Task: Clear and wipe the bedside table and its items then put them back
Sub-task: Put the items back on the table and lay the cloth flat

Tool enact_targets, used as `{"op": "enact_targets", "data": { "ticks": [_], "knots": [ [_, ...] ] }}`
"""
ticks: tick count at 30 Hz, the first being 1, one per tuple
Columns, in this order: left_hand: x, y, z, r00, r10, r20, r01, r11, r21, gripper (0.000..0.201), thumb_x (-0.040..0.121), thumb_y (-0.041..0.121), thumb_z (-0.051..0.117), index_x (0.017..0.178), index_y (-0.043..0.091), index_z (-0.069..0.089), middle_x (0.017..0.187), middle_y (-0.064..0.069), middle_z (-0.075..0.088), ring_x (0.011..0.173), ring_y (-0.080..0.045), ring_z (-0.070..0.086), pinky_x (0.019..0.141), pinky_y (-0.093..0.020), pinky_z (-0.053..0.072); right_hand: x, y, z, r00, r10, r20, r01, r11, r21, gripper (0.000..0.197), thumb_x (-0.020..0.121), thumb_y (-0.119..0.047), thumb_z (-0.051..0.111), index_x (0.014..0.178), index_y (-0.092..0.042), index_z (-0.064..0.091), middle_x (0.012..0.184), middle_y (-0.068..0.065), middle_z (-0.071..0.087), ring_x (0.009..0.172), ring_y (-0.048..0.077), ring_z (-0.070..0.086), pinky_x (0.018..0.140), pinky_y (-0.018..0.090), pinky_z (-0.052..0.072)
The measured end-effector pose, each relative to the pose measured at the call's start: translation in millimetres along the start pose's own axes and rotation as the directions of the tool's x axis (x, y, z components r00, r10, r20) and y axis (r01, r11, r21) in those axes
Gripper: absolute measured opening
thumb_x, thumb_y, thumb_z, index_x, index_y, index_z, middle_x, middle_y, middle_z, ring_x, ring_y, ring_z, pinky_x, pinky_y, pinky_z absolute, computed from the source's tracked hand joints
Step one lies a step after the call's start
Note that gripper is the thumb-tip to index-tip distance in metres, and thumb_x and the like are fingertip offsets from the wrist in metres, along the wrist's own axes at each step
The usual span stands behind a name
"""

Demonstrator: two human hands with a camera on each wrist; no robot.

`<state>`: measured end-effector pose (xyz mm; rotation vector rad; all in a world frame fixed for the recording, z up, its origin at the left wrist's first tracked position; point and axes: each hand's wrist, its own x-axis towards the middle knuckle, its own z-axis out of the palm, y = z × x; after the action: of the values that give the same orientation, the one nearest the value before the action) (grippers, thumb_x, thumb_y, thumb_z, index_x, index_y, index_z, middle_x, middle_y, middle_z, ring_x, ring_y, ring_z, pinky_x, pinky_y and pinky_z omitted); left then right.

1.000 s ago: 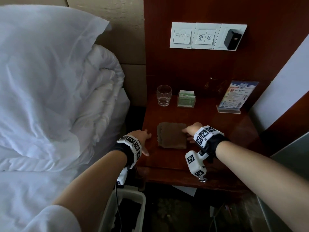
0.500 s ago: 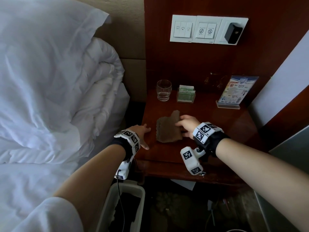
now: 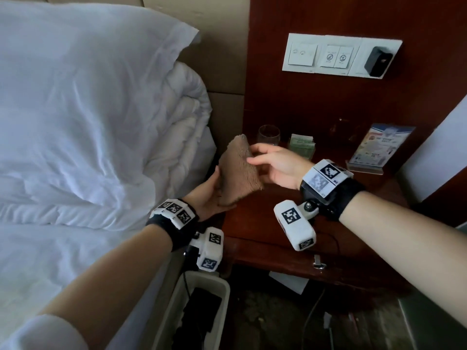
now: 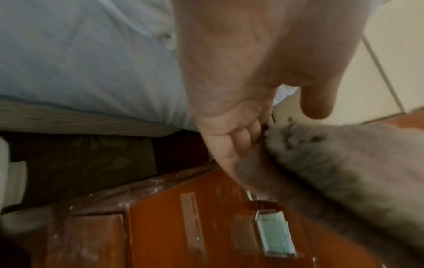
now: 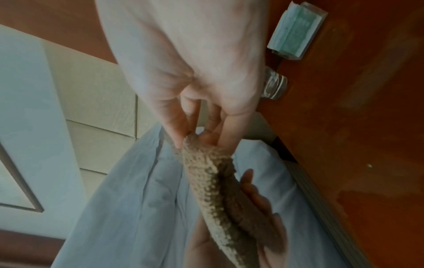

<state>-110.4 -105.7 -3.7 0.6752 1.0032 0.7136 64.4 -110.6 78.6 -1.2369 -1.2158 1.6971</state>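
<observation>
A folded brown cloth point(image 3: 237, 173) hangs in the air over the left edge of the red-brown bedside table point(image 3: 265, 223). My right hand point(image 3: 252, 157) pinches its upper edge between thumb and fingers, plain in the right wrist view point(image 5: 195, 134). My left hand point(image 3: 217, 193) is palm up under the lower end, fingers fairly straight, and the cloth point(image 5: 218, 190) lies against them. In the left wrist view the cloth point(image 4: 344, 163) touches the left fingers point(image 4: 234, 145), with the thumb apart from it. A glass point(image 3: 269, 135), a green packet holder point(image 3: 302, 147) and a sign card point(image 3: 376, 147) stand at the table's back.
A bed with a white duvet point(image 3: 101, 122) lies close on the left. A white bin point(image 3: 202, 289) stands on the floor between the bed and the table. A switch panel point(image 3: 341, 55) with a black plug is on the wooden wall above.
The cloth lay flat on the table a second ago. My right hand has lifted it up and to the left. My left hand left the table edge and turned palm up under it.
</observation>
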Motion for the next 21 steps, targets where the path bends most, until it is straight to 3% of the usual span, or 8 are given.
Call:
{"op": "enact_targets", "data": {
  "ticks": [2, 4, 5, 10, 16, 18, 21],
  "knots": [
    [-12, 5, -13, 1.0, 0.018, -0.008, -0.018, 0.997, -0.075, 0.037, 0.095, 0.05, 0.038, 0.105, 0.02, 0.059, 0.095, -0.002, 0.07, 0.091, -0.017, 0.065, 0.084, -0.037, 0.052, 2, 1, 10, 1.0, 0.02, 0.015, -0.021, 0.999, 0.025, 0.021, 0.093, 0.003, 0.045, 0.091, -0.014, 0.056, 0.08, 0.003, 0.06, 0.061, 0.008, 0.063, 0.054, 0.023, 0.055],
    [-25, 6, -24, 0.999, 0.023, -0.049, -0.025, 0.999, -0.04, 0.026, 0.098, 0.034, 0.04, 0.093, 0.017, 0.059, 0.07, 0.002, 0.072, 0.064, -0.01, 0.069, 0.061, -0.026, 0.056, 5, 10, 19, 0.998, 0.064, -0.003, -0.064, 0.996, 0.058, 0.02, 0.093, 0.003, 0.045, 0.089, -0.013, 0.056, 0.079, 0.005, 0.06, 0.053, 0.007, 0.063, 0.052, 0.023, 0.055],
    [-30, 5, -31, 0.997, 0.027, -0.068, -0.029, 0.999, -0.026, 0.022, 0.098, 0.026, 0.041, 0.091, 0.016, 0.059, 0.066, 0.002, 0.072, 0.058, -0.009, 0.068, 0.055, -0.022, 0.056, 7, 16, 22, 0.995, 0.097, -0.018, -0.096, 0.992, 0.078, 0.019, 0.093, 0.003, 0.045, 0.089, -0.012, 0.056, 0.08, 0.006, 0.06, 0.054, 0.009, 0.064, 0.052, 0.023, 0.055],
    [-53, -21, -64, 0.987, 0.022, -0.161, -0.012, 0.998, 0.062, 0.018, 0.094, -0.001, 0.044, 0.092, 0.009, 0.059, 0.063, -0.001, 0.071, 0.054, -0.01, 0.068, 0.051, -0.021, 0.056, 8, 58, 42, 0.955, 0.295, 0.026, -0.296, 0.954, 0.04, 0.016, 0.094, 0.003, 0.044, 0.091, -0.009, 0.054, 0.083, 0.009, 0.06, 0.073, 0.02, 0.06, 0.056, 0.029, 0.057],
    [-63, -68, -88, 0.953, -0.025, -0.302, 0.116, 0.951, 0.287, 0.023, 0.091, -0.006, 0.047, 0.081, 0.01, 0.059, 0.052, -0.002, 0.064, 0.039, -0.009, 0.06, 0.038, -0.018, 0.048, 3, 108, 68, 0.891, 0.449, 0.071, -0.442, 0.892, -0.09, 0.02, 0.095, 0.005, 0.041, 0.085, -0.006, 0.053, 0.081, 0.012, 0.058, 0.074, 0.024, 0.059, 0.052, 0.032, 0.057],
    [-65, -83, -93, 0.94, -0.046, -0.337, 0.175, 0.915, 0.364, 0.022, 0.09, -0.007, 0.047, 0.08, 0.01, 0.057, 0.057, -0.006, 0.062, 0.035, -0.008, 0.056, 0.037, -0.016, 0.045, 0, 126, 74, 0.87, 0.487, 0.077, -0.477, 0.871, -0.121, 0.02, 0.095, 0.006, 0.041, 0.083, -0.006, 0.052, 0.081, 0.013, 0.058, 0.074, 0.025, 0.059, 0.059, 0.035, 0.057],
    [-66, -105, -99, 0.928, -0.073, -0.365, 0.233, 0.879, 0.417, 0.025, 0.089, -0.01, 0.045, 0.075, 0.008, 0.054, 0.042, 0.001, 0.059, 0.031, -0.006, 0.053, 0.034, -0.013, 0.041, -2, 149, 83, 0.889, 0.456, 0.036, -0.444, 0.879, -0.171, 0.019, 0.093, 0.006, 0.044, 0.082, -0.009, 0.048, 0.077, 0.012, 0.057, 0.07, 0.023, 0.059, 0.066, 0.037, 0.055]
  ]
}}
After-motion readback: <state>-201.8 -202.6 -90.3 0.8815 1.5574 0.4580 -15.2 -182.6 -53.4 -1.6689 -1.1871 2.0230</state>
